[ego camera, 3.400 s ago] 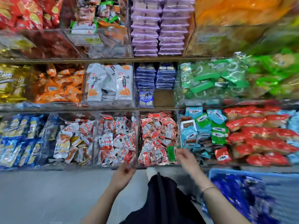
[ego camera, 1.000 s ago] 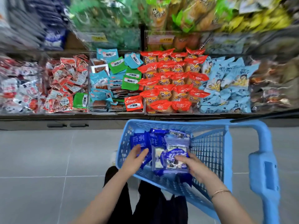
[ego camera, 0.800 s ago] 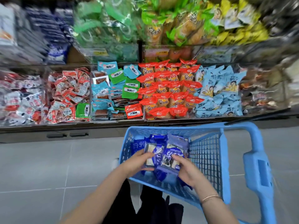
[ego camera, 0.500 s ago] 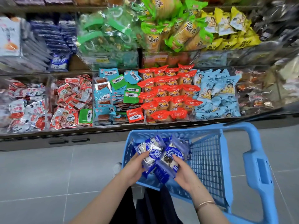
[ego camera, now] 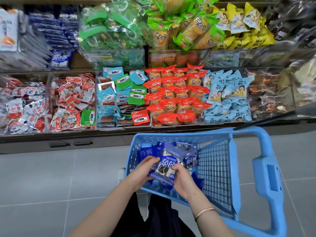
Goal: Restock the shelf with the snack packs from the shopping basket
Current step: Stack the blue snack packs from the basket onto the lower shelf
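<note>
A blue plastic shopping basket [ego camera: 215,170] stands on the floor in front of me with several blue snack packs [ego camera: 189,157] inside. Over its near left corner I hold a stack of blue-and-white snack packs [ego camera: 165,165] between both hands. My left hand [ego camera: 142,171] grips the stack's left edge and my right hand [ego camera: 182,181] grips its right and lower edge. Matching blue packs [ego camera: 59,58] lie in a shelf bin at the upper left.
The shelf [ego camera: 119,130] runs across the view behind the basket, its clear bins full of red, green, orange and light-blue packs. The basket's handle [ego camera: 267,175] juts out at the right. Grey tiled floor [ego camera: 51,182] lies to the left.
I turned from the shelf to the basket, reached in with both hands and gathered blue packs. In the last half second the packs came together into one stack between my hands.
</note>
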Demonstrator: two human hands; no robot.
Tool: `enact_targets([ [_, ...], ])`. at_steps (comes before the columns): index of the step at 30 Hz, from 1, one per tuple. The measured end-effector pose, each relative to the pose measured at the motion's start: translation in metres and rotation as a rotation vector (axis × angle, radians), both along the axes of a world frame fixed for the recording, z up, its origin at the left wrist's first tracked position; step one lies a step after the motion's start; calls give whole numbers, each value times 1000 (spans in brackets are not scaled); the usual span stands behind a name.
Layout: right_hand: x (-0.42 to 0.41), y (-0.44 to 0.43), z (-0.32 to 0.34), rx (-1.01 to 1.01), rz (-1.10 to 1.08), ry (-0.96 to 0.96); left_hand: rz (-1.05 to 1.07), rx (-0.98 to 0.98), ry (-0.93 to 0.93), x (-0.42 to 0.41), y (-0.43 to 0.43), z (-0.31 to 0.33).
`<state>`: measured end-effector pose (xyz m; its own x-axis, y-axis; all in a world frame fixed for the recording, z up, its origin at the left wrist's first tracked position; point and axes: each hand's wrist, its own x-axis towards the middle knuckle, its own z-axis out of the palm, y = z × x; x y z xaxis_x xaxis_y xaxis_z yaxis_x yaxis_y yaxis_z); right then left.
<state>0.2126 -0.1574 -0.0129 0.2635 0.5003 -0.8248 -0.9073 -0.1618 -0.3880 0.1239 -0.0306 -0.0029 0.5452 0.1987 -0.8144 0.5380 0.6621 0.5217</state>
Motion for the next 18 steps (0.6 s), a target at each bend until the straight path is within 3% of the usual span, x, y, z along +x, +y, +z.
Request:
enact_targets([
  [4, 7, -2, -5, -12, 45, -47, 158, -59, -45, 1, -1, 1],
  [8, 20, -5, 2, -62, 229, -109, 244, -111, -69, 1, 3, 0],
  [15, 48, -7, 16, -122, 588, -524, 293, -27, 30, 5, 19, 7],
  [18, 64, -12, 20, -106, 852, -690, 247, 123, 78, 1, 33, 12],
])
